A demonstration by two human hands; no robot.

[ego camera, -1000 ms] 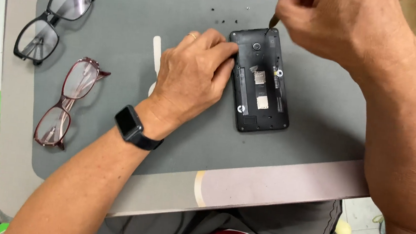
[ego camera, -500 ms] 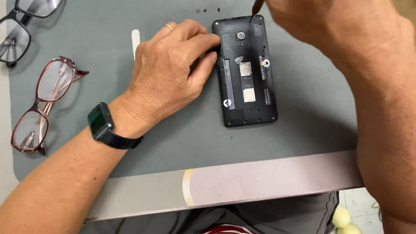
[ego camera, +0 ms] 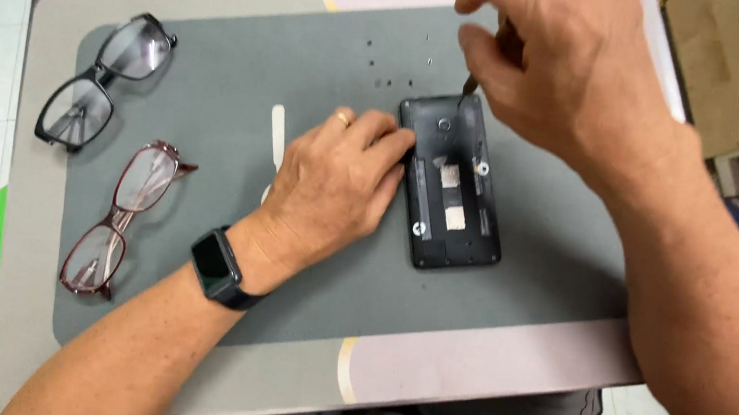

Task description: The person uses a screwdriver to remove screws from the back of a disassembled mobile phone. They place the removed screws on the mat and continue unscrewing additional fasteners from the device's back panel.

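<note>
Compared with the frame half a second earlier, the view had shifted: the grey work mat (ego camera: 222,73), both pairs of glasses and the phone sat lower and further right in the picture, and more of the table's far edge was visible. The arrangement of hands and phone relative to one another was unchanged.

The left hand (ego camera: 336,187) lay palm down on the mat, fingers loosely curled, with its fingertips pressed against the left edge of the phone (ego camera: 450,183); it gripped nothing. A gold ring was on one finger and a black smartwatch (ego camera: 217,266) on the wrist.

The right hand (ego camera: 565,65) was closed in a pinch around a thin dark tool (ego camera: 471,84), whose tip met the phone near its top right corner.

The phone lay flat on the mat, right of centre, long axis roughly vertical in the view. Its back cover was off. The exposed black inner frame showed a round camera opening near the top, two small pale rectangular pieces in the middle and a small white round mark near the lower left.

Several tiny dark screws (ego camera: 392,82) lay on the mat just above the phone. A white flat stick (ego camera: 277,130) lay left of the left hand. Black-framed glasses (ego camera: 103,81) and red-framed glasses (ego camera: 123,214) rested at the mat's left side, well apart from the phone.
</note>
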